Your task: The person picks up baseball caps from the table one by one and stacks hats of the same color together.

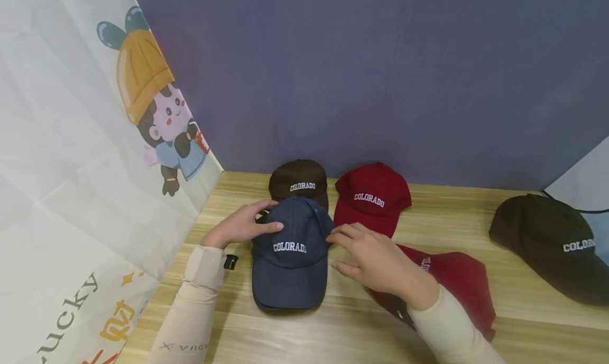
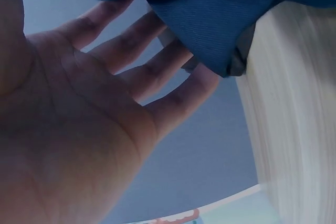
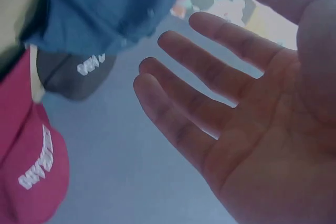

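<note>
A navy baseball cap (image 1: 291, 232) with white COLORADO lettering sits on the wooden table, brim toward me. At its left side is my left hand (image 1: 243, 224), thumb over the crown and fingers loosely extended behind it. In the left wrist view, the fingertips (image 2: 202, 77) go behind the edge of the blue fabric. My right hand (image 1: 371, 253) hovers at the cap's right side, above a red cap (image 1: 457, 279) lying turned sideways. Its fingers (image 3: 178, 124) are spread and nearly straight in the right wrist view, with a gap between them and the blue cap.
Behind the navy cap stands a dark brown cap (image 1: 297, 176), partly hidden by it. Another red cap (image 1: 373, 195) is to its right. A second dark brown cap (image 1: 542, 242) lies at the far right. A bluish wall (image 1: 380, 78) rises behind the table (image 1: 442, 211); a printed white sheet (image 1: 85, 158) borders the left.
</note>
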A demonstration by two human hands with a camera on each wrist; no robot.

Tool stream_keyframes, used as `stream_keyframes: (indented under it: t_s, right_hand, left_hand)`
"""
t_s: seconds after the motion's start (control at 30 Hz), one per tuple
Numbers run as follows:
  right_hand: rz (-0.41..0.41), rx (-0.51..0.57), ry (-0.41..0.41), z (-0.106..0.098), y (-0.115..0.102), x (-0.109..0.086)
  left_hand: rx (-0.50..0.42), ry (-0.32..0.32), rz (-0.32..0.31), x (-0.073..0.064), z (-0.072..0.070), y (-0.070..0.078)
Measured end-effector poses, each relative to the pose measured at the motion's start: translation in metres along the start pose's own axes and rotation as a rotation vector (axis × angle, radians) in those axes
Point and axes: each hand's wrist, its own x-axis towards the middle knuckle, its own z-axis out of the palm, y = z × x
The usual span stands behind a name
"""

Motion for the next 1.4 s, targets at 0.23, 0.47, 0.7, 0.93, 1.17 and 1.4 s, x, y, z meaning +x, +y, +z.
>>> stream_keyframes:
  t_s: [0.23, 0.47, 0.7, 0.93, 1.17, 1.4]
  right_hand:
    - [0.049, 0.036, 0.064, -0.022, 0.021, -0.007]
    - [0.109, 0.026, 0.107, -0.04, 0.04, -0.018]
    - [0.16, 0.054, 0.131, -0.057, 0.056, -0.029]
    - [0.279, 0.072, 0.067, -0.073, 0.07, -0.042]
    - [0.371, 0.128, -0.065, -0.085, 0.088, -0.057]
    - [0.439, 0.155, -0.172, -0.087, 0.112, -0.074]
  left_hand:
    - [-0.004, 0.074, 0.041, 0.0, 0.0, 0.008]
    - [0.085, 0.167, 0.11, 0.0, 0.005, 0.027]
    - [0.248, 0.257, 0.232, -0.004, 0.016, 0.057]
    - [0.374, 0.288, 0.371, -0.007, 0.034, 0.083]
    - [0.461, 0.242, 0.423, -0.008, 0.056, 0.098]
    - [0.502, 0.118, 0.457, -0.008, 0.085, 0.11]
